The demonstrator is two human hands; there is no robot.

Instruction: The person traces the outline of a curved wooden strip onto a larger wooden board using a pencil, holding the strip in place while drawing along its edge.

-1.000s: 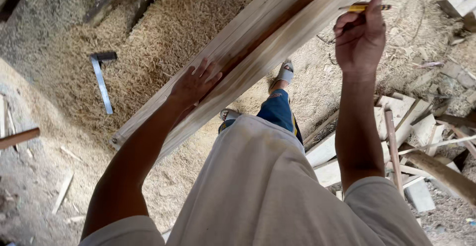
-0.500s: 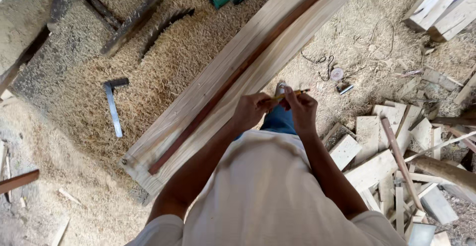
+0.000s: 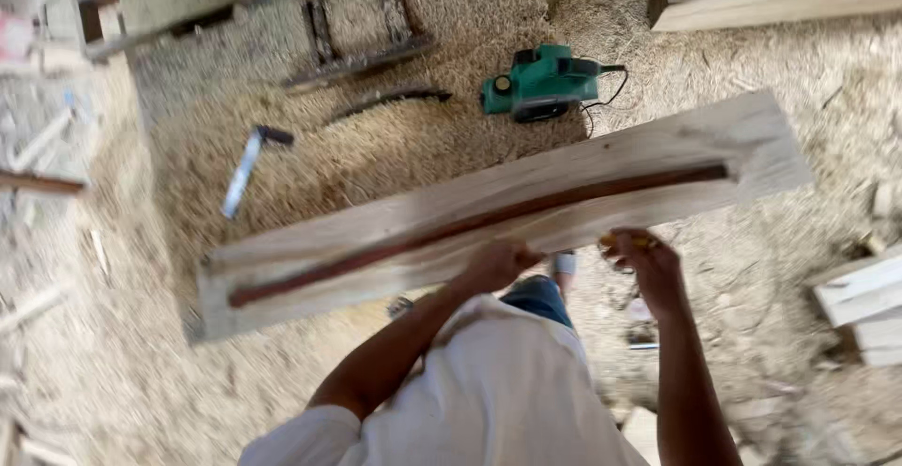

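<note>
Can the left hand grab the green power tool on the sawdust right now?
Probably not: the left hand grips the long pale wooden plank, which lies between it and the green electric planer farther away.

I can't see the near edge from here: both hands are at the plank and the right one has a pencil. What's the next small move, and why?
Probably steady the plank before marking. The left hand grips its near edge; the right hand, holding a yellow pencil, sits at that edge too. The frame is motion-blurred, so the board looks unsettled, and a line drawn now would likely wander.
</note>
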